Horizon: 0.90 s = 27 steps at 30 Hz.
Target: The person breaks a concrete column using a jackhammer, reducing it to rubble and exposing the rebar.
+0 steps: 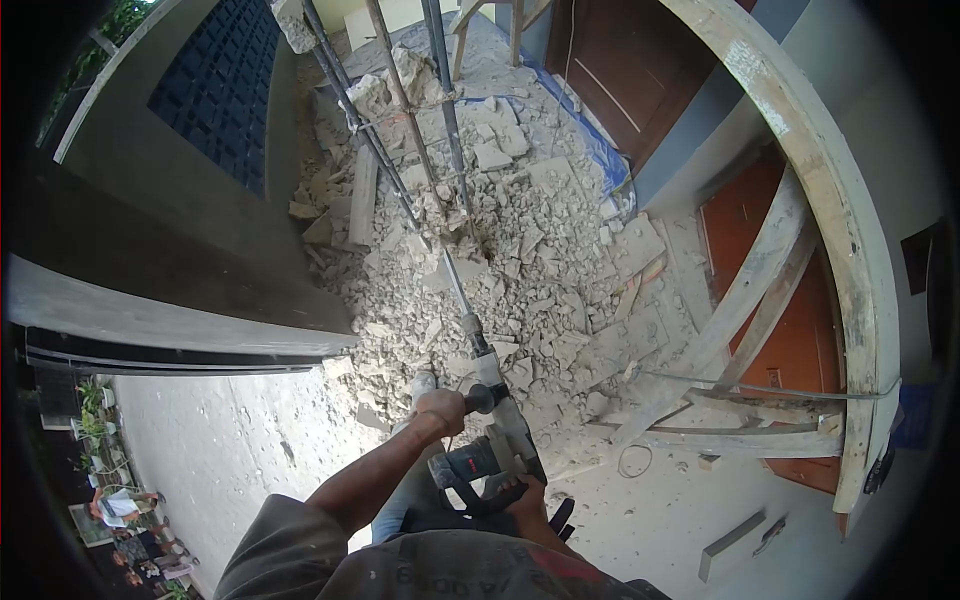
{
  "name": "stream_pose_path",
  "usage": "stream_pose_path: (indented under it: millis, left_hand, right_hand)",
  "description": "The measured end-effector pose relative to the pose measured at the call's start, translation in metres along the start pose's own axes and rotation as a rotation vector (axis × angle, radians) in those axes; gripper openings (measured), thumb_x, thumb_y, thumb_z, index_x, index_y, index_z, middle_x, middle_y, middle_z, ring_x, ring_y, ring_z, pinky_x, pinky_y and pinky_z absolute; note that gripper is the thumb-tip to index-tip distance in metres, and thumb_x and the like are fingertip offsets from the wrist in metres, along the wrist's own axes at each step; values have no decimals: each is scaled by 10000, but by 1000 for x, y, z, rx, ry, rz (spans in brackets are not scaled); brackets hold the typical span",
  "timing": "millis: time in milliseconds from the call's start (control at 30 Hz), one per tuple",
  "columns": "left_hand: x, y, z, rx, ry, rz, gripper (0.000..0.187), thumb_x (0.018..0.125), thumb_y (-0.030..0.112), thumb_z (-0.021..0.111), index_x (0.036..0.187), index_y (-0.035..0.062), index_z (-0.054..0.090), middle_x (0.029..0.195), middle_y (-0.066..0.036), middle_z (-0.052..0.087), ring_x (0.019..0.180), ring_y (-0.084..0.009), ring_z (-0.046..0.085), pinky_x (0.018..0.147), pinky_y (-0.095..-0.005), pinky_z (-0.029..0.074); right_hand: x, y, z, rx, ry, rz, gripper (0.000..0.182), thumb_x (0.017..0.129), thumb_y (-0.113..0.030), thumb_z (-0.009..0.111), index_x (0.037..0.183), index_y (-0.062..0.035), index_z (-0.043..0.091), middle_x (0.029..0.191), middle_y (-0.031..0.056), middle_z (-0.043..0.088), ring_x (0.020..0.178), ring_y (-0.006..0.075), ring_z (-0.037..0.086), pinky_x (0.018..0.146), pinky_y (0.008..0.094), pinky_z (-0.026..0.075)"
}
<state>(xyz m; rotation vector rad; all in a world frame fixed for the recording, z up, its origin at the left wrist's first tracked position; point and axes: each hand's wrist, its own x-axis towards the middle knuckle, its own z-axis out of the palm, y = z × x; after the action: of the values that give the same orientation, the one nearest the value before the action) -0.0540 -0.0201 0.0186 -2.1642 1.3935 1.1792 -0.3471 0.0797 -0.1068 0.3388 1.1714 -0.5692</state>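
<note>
A demolition hammer (pixel 512 422) points away from me, its long chisel (pixel 457 284) reaching toward the foot of the exposed steel bars (pixel 405 105). My left hand (pixel 440 412) is wrapped around the black side handle near the front of the tool. Lower down, my right hand (pixel 527 494) grips the rear handle, partly hidden by the tool's body. Broken concrete rubble (pixel 510 265) surrounds the chisel's tip and spreads beneath the tool. Chunks of concrete still cling to the bars higher up.
Timber braces (pixel 745 290) lean at the right before an orange door panel (pixel 790 350). A curved grey wall (pixel 180 290) stands at left. Blue sheeting (pixel 605 160) edges the rubble at the back. Several people (pixel 140 535) are at the far lower left. A short plank (pixel 733 545) lies lower right.
</note>
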Motion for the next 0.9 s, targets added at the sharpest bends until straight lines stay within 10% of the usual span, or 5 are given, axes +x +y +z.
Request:
stream_pose_path:
  millis: [500,900]
  left_hand:
    - [78,-67,-50,-4,209,-49,234,732,206,714,929,91,764,948,-139,741,910,-286,726,769,-400,578]
    - [-11,-18,21,-146,-38,20,167,795,153,653,921,69,724,933,-157,728,898,-312,718,758,-424,572]
  right_hand:
    - [116,12,80,-12,-148,-19,50,776,-130,624,800,-97,595,761,63,590,794,271,596,753,438,496]
    - [-11,27,-9,75,208,-32,152,767,-129,583,893,-44,595,806,103,593,826,306,603,849,430,504]
